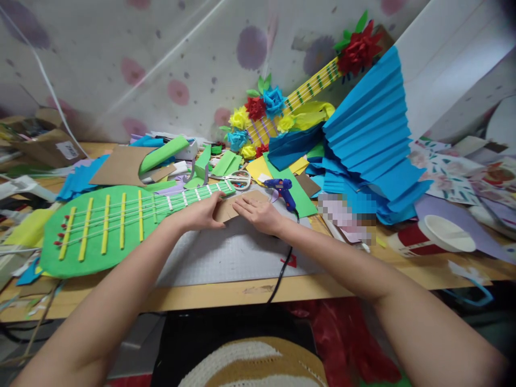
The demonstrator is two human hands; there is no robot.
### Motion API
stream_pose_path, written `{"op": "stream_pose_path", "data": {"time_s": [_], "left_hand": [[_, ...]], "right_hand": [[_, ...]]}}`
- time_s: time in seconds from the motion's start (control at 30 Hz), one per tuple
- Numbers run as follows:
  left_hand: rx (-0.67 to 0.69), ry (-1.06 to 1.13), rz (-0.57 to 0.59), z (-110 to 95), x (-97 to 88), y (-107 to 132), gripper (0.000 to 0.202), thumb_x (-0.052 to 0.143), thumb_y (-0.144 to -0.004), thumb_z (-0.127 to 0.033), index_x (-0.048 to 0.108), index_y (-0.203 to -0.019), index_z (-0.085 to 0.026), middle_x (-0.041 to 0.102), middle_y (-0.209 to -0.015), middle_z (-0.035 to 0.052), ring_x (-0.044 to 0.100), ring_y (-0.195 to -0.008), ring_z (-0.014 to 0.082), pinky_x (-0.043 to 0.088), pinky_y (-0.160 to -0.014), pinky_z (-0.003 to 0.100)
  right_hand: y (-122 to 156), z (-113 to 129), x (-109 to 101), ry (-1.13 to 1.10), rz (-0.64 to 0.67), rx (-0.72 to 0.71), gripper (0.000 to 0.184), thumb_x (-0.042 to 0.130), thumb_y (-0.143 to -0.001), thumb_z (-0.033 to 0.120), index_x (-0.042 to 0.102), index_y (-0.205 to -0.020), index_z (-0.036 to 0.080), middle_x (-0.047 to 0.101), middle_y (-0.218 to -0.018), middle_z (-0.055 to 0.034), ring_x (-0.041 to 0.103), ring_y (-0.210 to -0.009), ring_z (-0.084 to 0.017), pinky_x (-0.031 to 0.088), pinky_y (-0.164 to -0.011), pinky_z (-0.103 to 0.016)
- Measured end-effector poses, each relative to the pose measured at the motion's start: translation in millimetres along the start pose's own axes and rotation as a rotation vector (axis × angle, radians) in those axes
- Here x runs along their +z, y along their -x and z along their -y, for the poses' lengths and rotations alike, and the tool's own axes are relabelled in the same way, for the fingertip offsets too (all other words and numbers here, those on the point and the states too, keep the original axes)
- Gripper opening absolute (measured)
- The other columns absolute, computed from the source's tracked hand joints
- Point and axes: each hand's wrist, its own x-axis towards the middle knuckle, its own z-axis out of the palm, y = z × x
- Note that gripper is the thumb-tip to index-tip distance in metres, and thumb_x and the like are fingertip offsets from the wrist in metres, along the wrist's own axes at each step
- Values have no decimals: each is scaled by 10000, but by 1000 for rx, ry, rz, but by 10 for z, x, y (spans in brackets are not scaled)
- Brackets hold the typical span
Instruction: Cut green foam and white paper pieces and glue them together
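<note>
Both hands of a seated person are working over a wooden table (226, 299), where the left hand (203, 213) is spreading its thumb wide from its fingers at the left edge of a brown cardboard piece (231, 209) and the right hand (260, 213) is lying nearly flat across the same piece, fingers extended and close together. The cardboard is resting between the two hands on a pale gridded mat (237, 260), just below the tip of a green paper guitar's neck; whether the left fingers are touching that neck, one cannot tell. The green guitar (97, 239) is stretching across the left side, carrying yellow strips, pale strings and small red pegs. White-handled scissors (242, 186) are lying just beyond the cardboard, while a blue glue gun (282, 185) is resting to the right of it, partly over a green sheet (305, 205), its black cord (281, 275) running over the table's front edge. Farther back, a yellow guitar (312, 88) trimmed with red, blue and yellow paper flowers is leaning against a spotted wall covering (177, 54). Pleated blue paper (366, 129) is rising at the right, near a maroon-and-white cup (419, 235) that is tilting to one side, and paper scraps are crowding the table's far side.
</note>
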Motion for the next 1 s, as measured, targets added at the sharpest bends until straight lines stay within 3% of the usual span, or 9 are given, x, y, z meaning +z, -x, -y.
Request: {"op": "stream_pose_path", "data": {"time_s": [0.23,0.4,0.47,0.6,0.73,0.87,1.0], "left_hand": [[5,-3,-31,11,-5,8,812,657,-601,-376,287,-1295,-172,511,-1269,140,526,-1118,279,437,-877,362],[-27,-118,-218,22,259,-15,846,674,-613,-345,267,-1330,-153,483,-1286,161,499,-1148,291,414,-912,373],[-65,-138,-324,20,432,-48,892,699,-604,-404,263,-1332,-130,467,-1293,177,480,-1160,299,400,-932,385],[-95,-198,-467,-6,728,-169,757,654,-664,-457,359,-1268,-109,520,-1205,176,490,-1098,304,397,-917,411],[-38,-247,-487,-45,867,-297,676,605,-702,-482,409,-1232,-111,540,-1161,159,471,-1086,295,379,-928,414],[-14,-241,-482,-25,882,-369,703,556,-698,-589,441,-1226,-140,482,-1267,159,412,-1165,308,329,-979,443],[-56,-203,-465,86,758,-413,923,592,-579,-691,404,-1273,-112,368,-1357,216,296,-1274,355,250,-1034,476]], "right_hand": [[-17,-42,94,-64,-18,6,472,311,-860,64,459,-1302,140,481,-1324,-107,432,-1241,-237,487,-856,-371],[-14,-112,120,-130,6,76,414,348,-894,157,473,-1288,156,487,-1325,-95,393,-1262,-223,380,-990,-402],[51,-114,92,-121,19,199,441,427,-879,241,445,-1303,126,470,-1328,-130,386,-1251,-249,347,-1009,-409],[236,-52,20,-50,142,616,616,493,-843,368,320,-1353,67,498,-1200,-223,456,-1124,-298,397,-900,-400],[311,9,-23,-91,301,726,665,477,-839,402,236,-1364,74,516,-1147,-214,507,-1051,-290,416,-821,-361],[292,11,-57,-163,389,807,505,430,-837,323,374,-1245,32,555,-1102,-215,568,-984,-281,428,-788,-346],[304,-40,-141,-239,479,829,367,347,-838,270,519,-1077,50,605,-1041,-211,593,-963,-283,436,-776,-343]]}}
